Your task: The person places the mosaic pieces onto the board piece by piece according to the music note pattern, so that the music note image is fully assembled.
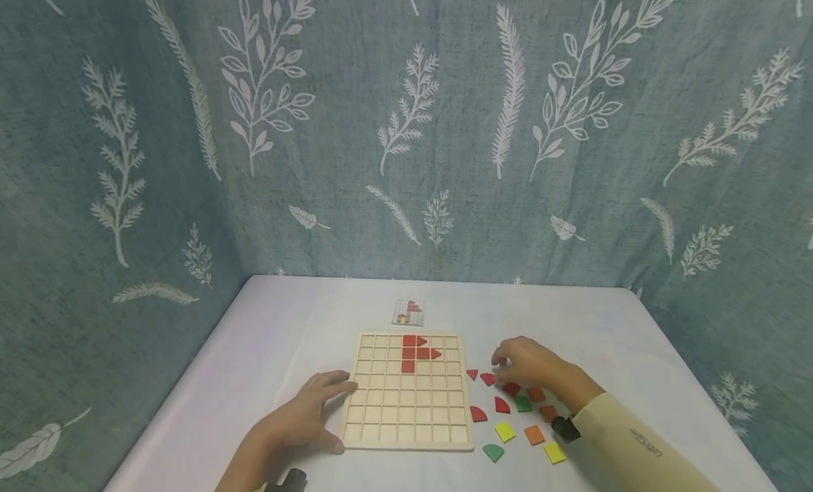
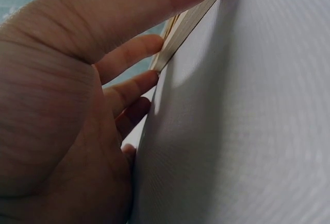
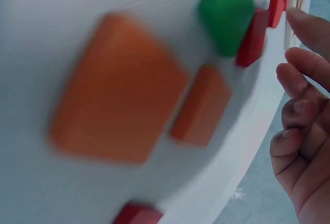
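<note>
A wooden grid board [image 1: 406, 413] lies on the table with several red squares [image 1: 408, 366] and two red pointed pieces [image 1: 435, 354] set in its upper cells. My left hand [image 1: 295, 418] rests at the board's left side, fingertips on the edge and thumb by the near corner; the left wrist view shows these fingers [image 2: 131, 87] against the wooden rim. To the right of the board, my right hand [image 1: 530, 363] hovers over loose pieces, its fingers loosely bent with nothing between them. Just by its fingertips is a red piece [image 1: 487, 379], with a small red triangle [image 1: 472, 374] to its left.
Behind the board lies a small pattern card [image 1: 408, 313]. Loose red quarter-circles [image 1: 478, 414], orange squares [image 1: 534, 435], yellow squares [image 1: 555, 452] and green pieces [image 1: 493, 452] are spread right of the board. A patterned curtain [image 1: 406, 139] surrounds the white table [image 1: 305, 308].
</note>
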`<state>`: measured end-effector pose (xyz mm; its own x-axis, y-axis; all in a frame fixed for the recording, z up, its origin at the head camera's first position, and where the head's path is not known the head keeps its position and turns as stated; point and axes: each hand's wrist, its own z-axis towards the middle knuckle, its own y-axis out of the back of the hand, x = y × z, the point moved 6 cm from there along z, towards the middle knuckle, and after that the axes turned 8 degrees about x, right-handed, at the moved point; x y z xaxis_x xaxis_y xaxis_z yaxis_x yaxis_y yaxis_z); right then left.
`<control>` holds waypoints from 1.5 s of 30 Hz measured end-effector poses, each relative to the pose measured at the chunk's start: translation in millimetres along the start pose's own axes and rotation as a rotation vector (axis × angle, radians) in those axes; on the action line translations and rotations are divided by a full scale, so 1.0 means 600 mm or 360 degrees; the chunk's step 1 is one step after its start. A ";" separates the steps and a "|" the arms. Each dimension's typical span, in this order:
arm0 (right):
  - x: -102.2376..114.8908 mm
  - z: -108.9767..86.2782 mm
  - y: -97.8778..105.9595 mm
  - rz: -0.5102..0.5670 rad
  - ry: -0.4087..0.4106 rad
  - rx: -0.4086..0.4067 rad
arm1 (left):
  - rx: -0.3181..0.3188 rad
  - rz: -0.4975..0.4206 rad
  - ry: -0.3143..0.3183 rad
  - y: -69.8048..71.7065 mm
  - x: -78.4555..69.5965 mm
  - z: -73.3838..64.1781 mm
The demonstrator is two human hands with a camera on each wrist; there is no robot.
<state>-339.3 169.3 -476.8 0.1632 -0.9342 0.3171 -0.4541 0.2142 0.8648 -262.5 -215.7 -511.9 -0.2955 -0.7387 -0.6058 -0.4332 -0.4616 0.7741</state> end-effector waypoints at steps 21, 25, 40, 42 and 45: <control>-0.032 -0.030 -0.021 -0.0062 0.0025 -0.0039 | -0.0006 -0.0008 -0.0037 0.008 0.003 -0.004; -0.028 -0.031 -0.025 -0.0040 0.0026 -0.0039 | -0.0007 -0.0008 -0.0051 0.009 0.002 -0.004; 0.022 0.000 -0.005 -0.0058 0.0135 -0.0034 | -0.0021 0.0004 -0.0110 0.005 0.001 -0.005; 0.034 0.005 -0.002 -0.0074 0.0168 -0.0033 | -0.0023 -0.0001 -0.0110 0.003 0.002 -0.003; 0.052 0.011 0.001 -0.0098 0.0212 -0.0040 | -0.0017 0.0006 -0.0105 -0.001 0.003 0.000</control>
<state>-340.3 138.4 -469.3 0.3059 -0.9000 0.3106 -0.4179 0.1662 0.8932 -262.5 -217.0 -513.4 -0.3528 -0.7068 -0.6132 -0.4230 -0.4641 0.7783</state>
